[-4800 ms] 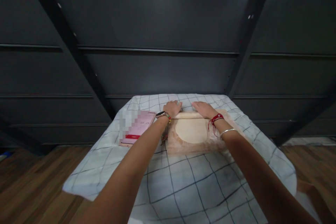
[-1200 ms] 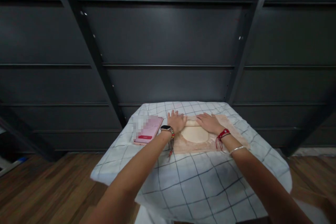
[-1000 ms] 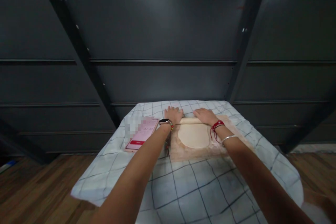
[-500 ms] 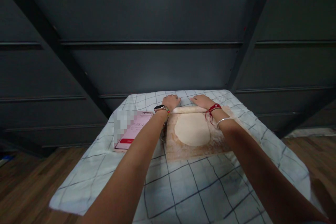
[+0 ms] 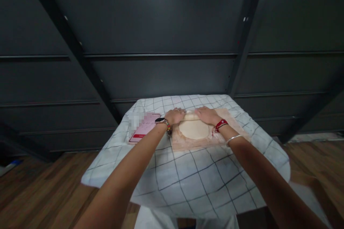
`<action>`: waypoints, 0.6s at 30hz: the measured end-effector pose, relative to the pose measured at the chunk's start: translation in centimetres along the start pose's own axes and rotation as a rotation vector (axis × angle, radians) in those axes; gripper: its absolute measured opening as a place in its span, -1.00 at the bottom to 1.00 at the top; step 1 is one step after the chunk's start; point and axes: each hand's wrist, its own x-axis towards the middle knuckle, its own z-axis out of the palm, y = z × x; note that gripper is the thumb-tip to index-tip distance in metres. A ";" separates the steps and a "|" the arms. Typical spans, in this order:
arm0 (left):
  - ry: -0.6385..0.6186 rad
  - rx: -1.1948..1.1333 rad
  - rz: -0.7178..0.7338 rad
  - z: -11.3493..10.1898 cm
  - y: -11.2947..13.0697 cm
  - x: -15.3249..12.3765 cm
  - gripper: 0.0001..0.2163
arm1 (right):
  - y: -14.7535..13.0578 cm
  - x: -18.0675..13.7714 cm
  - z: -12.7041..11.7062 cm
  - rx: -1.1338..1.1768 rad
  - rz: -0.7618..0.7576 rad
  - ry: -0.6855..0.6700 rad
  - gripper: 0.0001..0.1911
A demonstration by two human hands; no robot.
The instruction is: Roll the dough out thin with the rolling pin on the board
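Our left hand and right hand: palms down, fingers extended, unclenched, over opposite ends of one rolling pin. Dough round: one, flat, pin at far edge, on board.

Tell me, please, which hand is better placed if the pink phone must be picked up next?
The left hand, probably: it is nearer the pink phone, while the right hand lies farther off. Both are on the rolling pin.

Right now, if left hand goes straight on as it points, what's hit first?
Likely the checked tablecloth ahead of the left hand, then the dark wall; hand height is unclear.
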 end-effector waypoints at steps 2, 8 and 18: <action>-0.029 0.004 0.048 -0.2 0.8 -1.8 -0.64 | -0.9 -2.2 0.4 -0.022 0.038 0.059 -0.41; 0.092 0.073 0.088 0.4 3.3 -8.9 -0.51 | -3.5 -9.5 2.1 -0.168 0.003 0.253 -0.42; 0.115 0.014 0.046 0.8 3.1 -7.8 -0.47 | -1.7 -8.2 2.3 -0.153 -0.064 0.215 -0.44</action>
